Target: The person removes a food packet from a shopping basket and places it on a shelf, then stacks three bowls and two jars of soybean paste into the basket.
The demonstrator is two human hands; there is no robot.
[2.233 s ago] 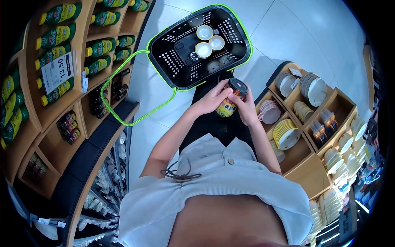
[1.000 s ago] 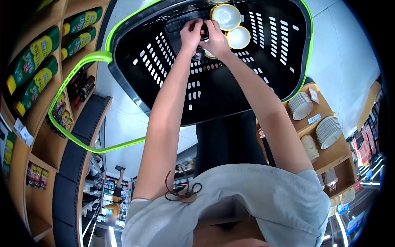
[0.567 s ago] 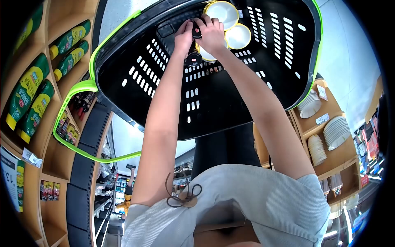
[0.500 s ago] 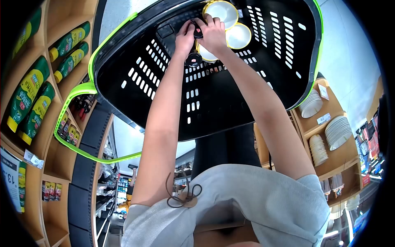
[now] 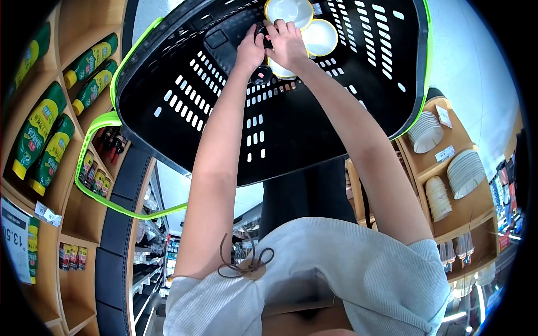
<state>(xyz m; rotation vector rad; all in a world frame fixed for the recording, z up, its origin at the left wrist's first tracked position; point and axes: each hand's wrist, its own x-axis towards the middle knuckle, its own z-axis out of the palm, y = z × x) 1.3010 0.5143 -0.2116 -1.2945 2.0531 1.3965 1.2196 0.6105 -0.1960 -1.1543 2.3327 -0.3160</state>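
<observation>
Both my hands reach down into a black shopping basket (image 5: 314,123) with a bright green rim. My left hand (image 5: 250,51) curls around one side of a dark, round-topped container (image 5: 259,33) with a small red mark. From the other side my right hand (image 5: 287,43) presses its fingers on the same container, which they largely cover. A second dark container (image 5: 261,75) with a red mark on its top stands just below my left hand. Beside my right hand sit white bowls with yellow rims: one bowl (image 5: 291,11) at the top, another bowl (image 5: 320,38) to the right, a third (image 5: 278,69) partly hidden.
The basket's green handle (image 5: 101,199) hangs out on the left. Wooden shelves (image 5: 61,190) on that side carry green-and-yellow bottles (image 5: 38,130) and small packs (image 5: 73,256). On the right, a wooden shelf (image 5: 448,145) bears stacked white plates (image 5: 466,173) and bowls (image 5: 438,199).
The basket and its contents appear slightly higher and further left in view. Both hands stay around the same dark container, with the fingers shifted a little.
</observation>
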